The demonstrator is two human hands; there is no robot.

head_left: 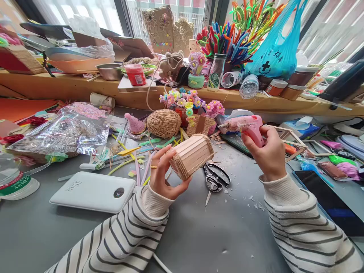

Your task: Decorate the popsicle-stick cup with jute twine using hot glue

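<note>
Wooden stick basket held up beside a pink glue gun

The left hand (163, 176) is gripping a small basket (191, 155), its fingers curling around the near end and holding it tilted above the grey counter (213, 235). The basket is showing pale flat wooden sticks set side by side, with brown twine wound around both ends. The right hand (265, 153) is clasping a pink glue gun (247, 127) just to the right, its nozzle pointing left and apart from the basket. Black scissors (217, 176) are lying beneath the basket, and a ball of twine (164, 123) is sitting behind it.
</note>
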